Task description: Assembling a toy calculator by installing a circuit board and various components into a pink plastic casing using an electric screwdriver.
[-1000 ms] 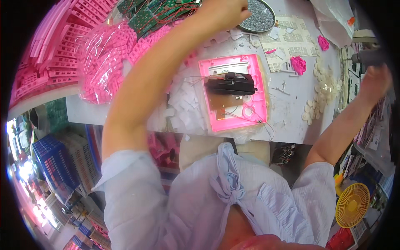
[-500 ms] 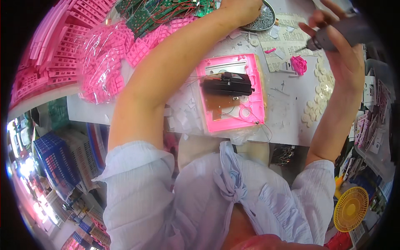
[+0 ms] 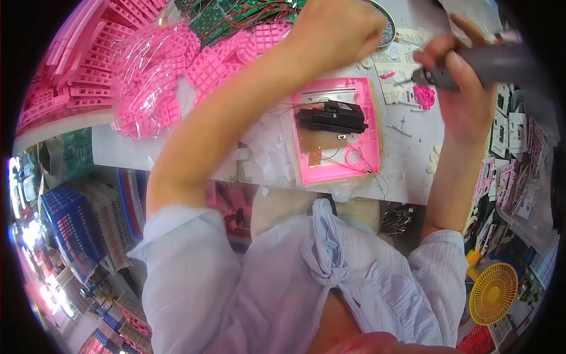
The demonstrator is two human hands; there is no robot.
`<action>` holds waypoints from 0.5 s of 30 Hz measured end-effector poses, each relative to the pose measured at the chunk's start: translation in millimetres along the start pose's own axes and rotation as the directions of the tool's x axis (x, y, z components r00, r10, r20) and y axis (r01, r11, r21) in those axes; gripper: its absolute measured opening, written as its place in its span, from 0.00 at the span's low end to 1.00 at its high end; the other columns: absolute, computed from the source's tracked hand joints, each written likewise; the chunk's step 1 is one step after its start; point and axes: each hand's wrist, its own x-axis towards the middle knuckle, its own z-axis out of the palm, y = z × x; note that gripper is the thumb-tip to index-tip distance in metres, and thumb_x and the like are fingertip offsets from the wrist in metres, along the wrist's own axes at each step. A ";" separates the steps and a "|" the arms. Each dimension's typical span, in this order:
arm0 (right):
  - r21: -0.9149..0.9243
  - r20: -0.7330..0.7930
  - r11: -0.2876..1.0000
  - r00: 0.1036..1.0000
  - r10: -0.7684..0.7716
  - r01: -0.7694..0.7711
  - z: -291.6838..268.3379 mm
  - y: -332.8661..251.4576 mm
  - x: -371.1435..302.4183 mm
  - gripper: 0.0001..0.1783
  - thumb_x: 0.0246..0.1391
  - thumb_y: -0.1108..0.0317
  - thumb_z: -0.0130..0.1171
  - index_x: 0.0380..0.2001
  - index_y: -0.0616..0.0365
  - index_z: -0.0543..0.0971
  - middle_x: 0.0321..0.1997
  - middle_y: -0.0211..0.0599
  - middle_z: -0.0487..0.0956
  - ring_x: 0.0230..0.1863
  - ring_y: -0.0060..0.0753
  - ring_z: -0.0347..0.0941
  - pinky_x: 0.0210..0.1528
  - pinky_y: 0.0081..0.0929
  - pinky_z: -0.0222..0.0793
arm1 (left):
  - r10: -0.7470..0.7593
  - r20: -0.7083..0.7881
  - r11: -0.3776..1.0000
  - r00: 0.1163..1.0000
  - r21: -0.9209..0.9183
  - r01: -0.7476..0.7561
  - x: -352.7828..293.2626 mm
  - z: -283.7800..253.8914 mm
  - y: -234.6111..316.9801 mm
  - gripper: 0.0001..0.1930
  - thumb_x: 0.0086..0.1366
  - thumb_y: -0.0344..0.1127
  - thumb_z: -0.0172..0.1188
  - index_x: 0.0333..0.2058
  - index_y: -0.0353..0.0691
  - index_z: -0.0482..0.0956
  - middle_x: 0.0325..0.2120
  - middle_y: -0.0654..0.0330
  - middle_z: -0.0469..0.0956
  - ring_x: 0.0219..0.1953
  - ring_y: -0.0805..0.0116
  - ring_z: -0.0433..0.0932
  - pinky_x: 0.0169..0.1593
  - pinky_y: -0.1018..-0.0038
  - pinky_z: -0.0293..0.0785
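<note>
My left hand [image 3: 337,34] is closed, its fingertips pinched together just beside the round metal dish of small screws [image 3: 386,22]. What it pinches, if anything, is too small to make out. In my right hand [image 3: 463,97] is a dark grey electric screwdriver [image 3: 498,64], its thin bit pointing left over the newspaper. Between my arms a pink plastic housing [image 3: 339,172] lies open side up on the table. It contains a black plastic mechanism [image 3: 331,118], a brown circuit board [image 3: 318,142] and thin loose wires.
Bagged pink keypad parts [image 3: 147,88] lie at the left, with green circuit boards [image 3: 236,20] behind. A small pink part [image 3: 424,97] is by the newspaper [image 3: 398,59]. Bins of cassette-like parts [image 3: 519,177] stand at the right, and a yellow basket [image 3: 494,294] is lower right.
My left hand has come away from the screw dish, nearer to me. My right hand has brought the screwdriver left and slightly nearer, toward the housing.
</note>
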 end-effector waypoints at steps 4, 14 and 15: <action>0.293 0.072 0.955 0.996 -0.058 0.034 46.0 0.5 -21.5 0.25 0.68 0.60 0.50 0.66 0.52 0.65 0.25 0.25 0.69 0.27 0.22 0.61 0.32 0.25 0.62 | -0.120 0.182 0.982 0.976 -0.123 0.144 -81.6 -68.2 71.3 0.03 0.58 0.33 0.68 0.32 0.48 0.84 0.25 0.67 0.82 0.29 0.70 0.78 0.44 0.66 0.59; 0.267 0.215 0.963 0.971 -0.104 0.044 93.3 -12.3 -10.1 0.23 0.65 0.61 0.58 0.60 0.48 0.66 0.18 0.20 0.67 0.18 0.18 0.61 0.20 0.21 0.56 | -0.289 0.123 0.893 0.949 -0.322 0.314 -107.2 -70.2 88.9 0.05 0.53 0.33 0.72 0.28 0.45 0.83 0.21 0.69 0.78 0.25 0.70 0.74 0.41 0.67 0.57; 0.251 0.216 0.967 0.972 -0.094 0.037 92.8 -12.2 -10.8 0.23 0.65 0.61 0.58 0.60 0.48 0.66 0.17 0.20 0.66 0.18 0.18 0.61 0.20 0.21 0.56 | -0.279 0.111 0.903 0.954 -0.308 0.300 -107.6 -69.5 88.7 0.06 0.53 0.33 0.72 0.28 0.46 0.83 0.21 0.69 0.78 0.25 0.70 0.74 0.41 0.66 0.57</action>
